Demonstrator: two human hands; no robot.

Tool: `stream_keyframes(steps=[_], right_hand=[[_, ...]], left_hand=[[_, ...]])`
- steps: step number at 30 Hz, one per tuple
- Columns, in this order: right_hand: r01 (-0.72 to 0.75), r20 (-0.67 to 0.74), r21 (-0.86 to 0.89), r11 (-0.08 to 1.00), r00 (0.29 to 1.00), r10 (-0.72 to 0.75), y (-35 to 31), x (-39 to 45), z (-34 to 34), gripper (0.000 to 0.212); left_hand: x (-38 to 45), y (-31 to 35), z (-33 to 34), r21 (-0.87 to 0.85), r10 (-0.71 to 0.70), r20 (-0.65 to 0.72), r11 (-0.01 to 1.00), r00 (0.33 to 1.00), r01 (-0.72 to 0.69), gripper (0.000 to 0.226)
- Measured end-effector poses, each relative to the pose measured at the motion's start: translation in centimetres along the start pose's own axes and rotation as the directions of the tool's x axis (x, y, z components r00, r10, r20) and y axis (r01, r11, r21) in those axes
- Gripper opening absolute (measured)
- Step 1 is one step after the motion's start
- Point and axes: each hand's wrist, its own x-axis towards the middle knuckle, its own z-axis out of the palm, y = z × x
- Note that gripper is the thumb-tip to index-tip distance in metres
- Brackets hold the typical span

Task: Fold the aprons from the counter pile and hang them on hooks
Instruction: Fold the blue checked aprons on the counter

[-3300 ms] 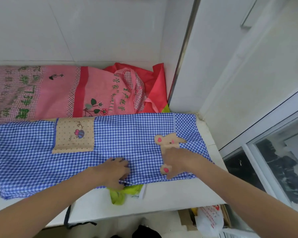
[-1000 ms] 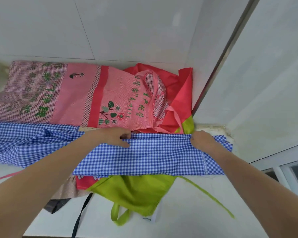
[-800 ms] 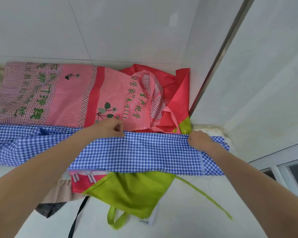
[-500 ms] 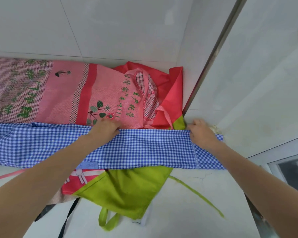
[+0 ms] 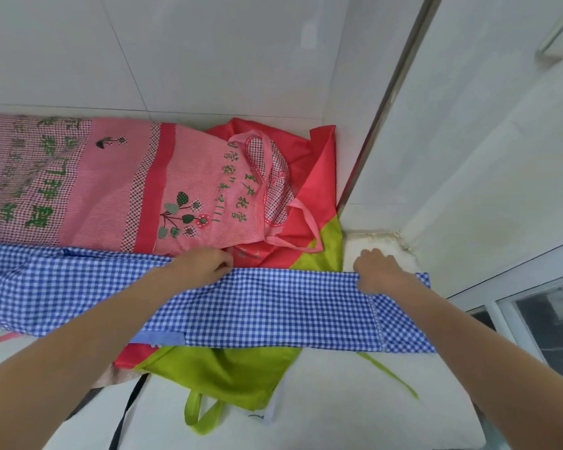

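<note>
A blue gingham apron (image 5: 273, 306) lies folded into a long band across the white counter (image 5: 355, 401). My left hand (image 5: 202, 264) pinches its far edge near the middle. My right hand (image 5: 379, 271) grips the same far edge at the right end, close to the corner. Behind the band a pink patterned apron (image 5: 111, 190) is spread flat, partly over a red apron (image 5: 309, 177). A lime green apron (image 5: 228, 375) sticks out from under the blue one toward me, with its loop and a thin strap trailing.
White tiled wall (image 5: 192, 60) runs behind the counter. A white cabinet side with a metal strip (image 5: 381, 125) closes the right corner. A window frame (image 5: 514, 287) stands at right. A black strap (image 5: 124, 414) hangs over the counter's front edge.
Since 3.3 s ago the blue apron's near half was folded over to the far edge, baring the green apron. In the last second both hands stay at that edge and hardly move.
</note>
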Motion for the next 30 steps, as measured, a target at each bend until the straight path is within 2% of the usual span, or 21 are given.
stream_keyframes(steps=[3, 6, 10, 13, 16, 19, 22, 24, 26, 28, 30], right_hand=[[0.111, -0.091, 0.142, 0.984, 0.991, -0.099, -3.1, -0.8, -0.8, 0.024], [0.241, -0.187, 0.159, 0.957, 0.960, -0.211, -7.4, -1.1, -1.2, 0.037], [0.338, -0.318, 0.200, 0.919, 0.910, -0.266, -14.4, -0.6, -1.5, 0.026], [0.209, -0.306, 0.142, 0.968, 0.939, -0.158, -17.2, 0.1, -1.7, 0.020], [0.086, -0.244, 0.034, 0.996, 0.967, -0.076, -18.3, 0.3, -1.9, 0.028], [-0.020, -0.214, -0.021, 1.000, 0.977, 0.015, -19.6, 0.0, -2.5, 0.031], [-0.066, -0.167, 0.017, 0.998, 0.984, 0.068, -23.2, -0.1, -3.8, 0.039], [0.021, -0.150, 0.130, 0.991, 0.989, -0.001, -26.7, 0.0, -4.9, 0.042], [0.182, -0.230, 0.194, 0.964, 0.964, -0.135, -30.5, 0.1, -6.0, 0.043], [0.340, -0.331, 0.192, 0.921, 0.905, -0.265, -34.6, 0.2, -7.0, 0.042], [0.409, -0.376, 0.164, 0.897, 0.867, -0.327, -37.7, 0.5, -7.7, 0.036]], left_hand=[[0.2, 0.1, 0.5, 0.025, -0.023, -0.018, 0.999, 1.000, 0.023, 0.019], [0.0, 0.0, 1.0, 0.011, -0.021, -0.077, 1.000, 0.997, 0.022, 0.019], [-0.6, -0.2, 1.8, -0.028, 0.001, -0.171, 1.000, 0.985, -0.006, 0.021], [-1.5, -0.7, 1.7, -0.023, 0.006, -0.199, 1.000, 0.980, -0.011, 0.027], [-4.2, -4.0, 1.0, 0.059, 0.025, -0.204, 0.998, 0.979, -0.013, 0.040], [-7.6, -9.3, 0.3, 0.183, -0.041, -0.229, 0.980, 0.972, 0.085, 0.047], [-11.0, -14.8, -0.1, 0.197, -0.132, -0.267, 0.962, 0.955, 0.188, 0.044], [-12.6, -17.1, -0.1, 0.208, -0.123, -0.283, 0.960, 0.951, 0.187, 0.042], [-13.2, -18.1, 0.1, 0.169, -0.089, -0.310, 0.975, 0.947, 0.147, 0.041], [-13.2, -18.6, 0.3, 0.075, -0.073, -0.329, 0.992, 0.942, 0.103, 0.037], [-12.8, -19.1, 0.6, -0.095, -0.121, -0.374, 0.991, 0.920, 0.091, 0.032]])
